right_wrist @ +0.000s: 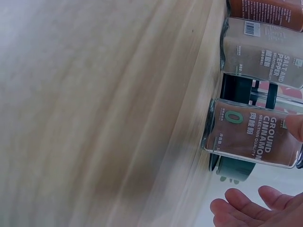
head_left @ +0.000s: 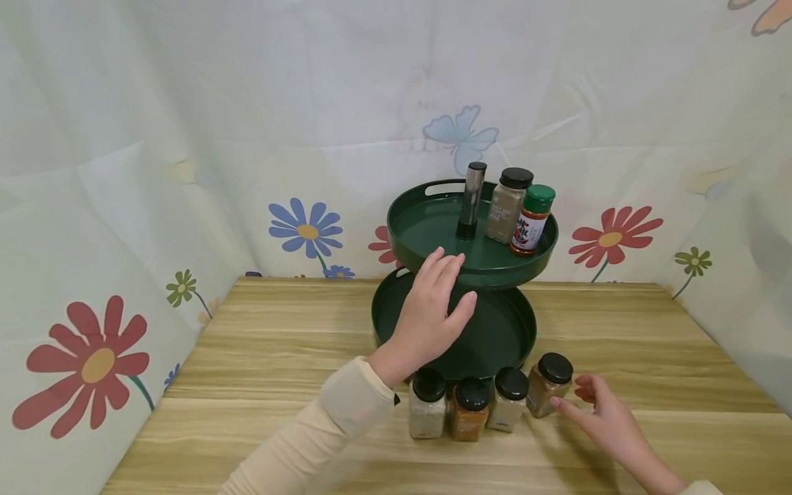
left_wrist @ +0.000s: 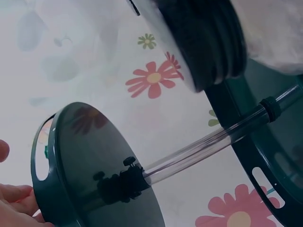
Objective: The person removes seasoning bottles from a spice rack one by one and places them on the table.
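My left hand (head_left: 433, 313) is at the front rim of the upper green tray (head_left: 421, 251), its fingers extended and thumb apart. In the left wrist view, fingertips (left_wrist: 23, 201) lie right at that tray's outer wall. My right hand (head_left: 609, 419) is beside a ground cinnamon jar (right_wrist: 241, 132) with a black lid, which stands at the right end of a row. The right thumb (head_left: 569, 409) overlaps the jar's side, while the other fingers (right_wrist: 244, 203) spread away from it. Both trays belong to one two-tier stand with a clear post (left_wrist: 189, 158).
Three more black-lidded jars stand in front of the stand: a pale one (head_left: 427, 416), an orange one (head_left: 468, 419) and a salt and pepper jar (right_wrist: 265, 52). On the upper tray are a black-lidded jar (head_left: 506, 210) and a green-capped bottle (head_left: 531, 223). The lower tray (head_left: 495, 330) sits beneath.
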Available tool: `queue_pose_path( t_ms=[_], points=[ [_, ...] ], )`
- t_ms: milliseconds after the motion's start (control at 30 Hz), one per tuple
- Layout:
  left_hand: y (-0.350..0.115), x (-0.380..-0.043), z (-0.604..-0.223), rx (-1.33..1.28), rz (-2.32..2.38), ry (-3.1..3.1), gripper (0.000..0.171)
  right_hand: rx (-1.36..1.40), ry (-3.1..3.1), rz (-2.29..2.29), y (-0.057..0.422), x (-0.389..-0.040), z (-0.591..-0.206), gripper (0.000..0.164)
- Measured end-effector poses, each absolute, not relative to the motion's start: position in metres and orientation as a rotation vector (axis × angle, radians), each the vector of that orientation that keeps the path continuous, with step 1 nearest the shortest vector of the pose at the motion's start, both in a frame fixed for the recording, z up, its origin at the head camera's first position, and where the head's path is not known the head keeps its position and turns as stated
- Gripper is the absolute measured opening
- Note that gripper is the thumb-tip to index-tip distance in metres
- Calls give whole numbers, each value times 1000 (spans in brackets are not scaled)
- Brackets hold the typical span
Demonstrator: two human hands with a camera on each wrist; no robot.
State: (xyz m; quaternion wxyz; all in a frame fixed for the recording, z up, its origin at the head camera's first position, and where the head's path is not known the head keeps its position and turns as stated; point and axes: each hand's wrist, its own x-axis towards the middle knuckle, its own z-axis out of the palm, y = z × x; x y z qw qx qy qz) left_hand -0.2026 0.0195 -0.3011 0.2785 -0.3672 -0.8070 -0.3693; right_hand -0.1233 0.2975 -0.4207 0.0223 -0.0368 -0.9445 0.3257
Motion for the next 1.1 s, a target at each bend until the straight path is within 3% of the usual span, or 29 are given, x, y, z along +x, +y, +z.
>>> queue_pose_path(
  t_ms=[1100],
  points=[
    [1, -232, -298, -832, -1210, -2057, 36, -88, -2884, 988, 300, -124, -422, 64]
  ],
)
